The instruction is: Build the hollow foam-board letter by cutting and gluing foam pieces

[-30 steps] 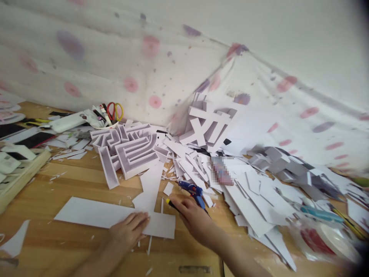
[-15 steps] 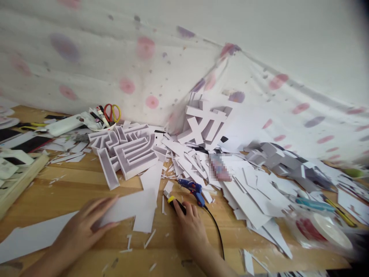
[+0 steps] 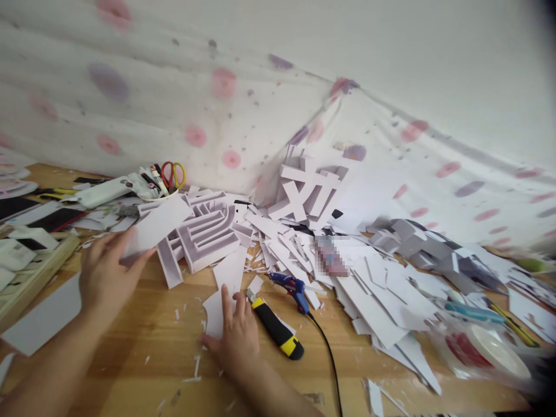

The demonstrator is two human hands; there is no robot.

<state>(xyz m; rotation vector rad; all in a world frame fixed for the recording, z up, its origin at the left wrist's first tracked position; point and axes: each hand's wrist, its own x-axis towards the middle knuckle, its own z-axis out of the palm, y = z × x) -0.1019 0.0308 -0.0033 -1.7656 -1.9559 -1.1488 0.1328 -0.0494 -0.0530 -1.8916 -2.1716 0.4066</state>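
My left hand (image 3: 108, 272) grips a long white strip of foam board (image 3: 160, 226) between thumb and fingers. Raised and slanting, the strip reaches both sides of the hand, its far end in front of the white raised characters (image 3: 208, 243). My right hand (image 3: 238, 333) lies with fingers spread on a small white board piece (image 3: 215, 313), partly hidden beneath it. Just right of that hand, a black-and-yellow utility knife (image 3: 275, 327) rests on the wood. Beyond the knife is a blue glue gun (image 3: 293, 286) with its black cord trailing toward me.
White board offcuts (image 3: 377, 295) pile up at the right. Another white built character (image 3: 308, 188) leans against the covered wall. Red-and-yellow scissors (image 3: 174, 174) stand in a holder at the back left. A bagged tape roll (image 3: 486, 350) sits at the right edge.
My right hand has let go of the utility knife and moved left onto the small board piece. My left hand has lifted the strip up and to the left, off that piece.
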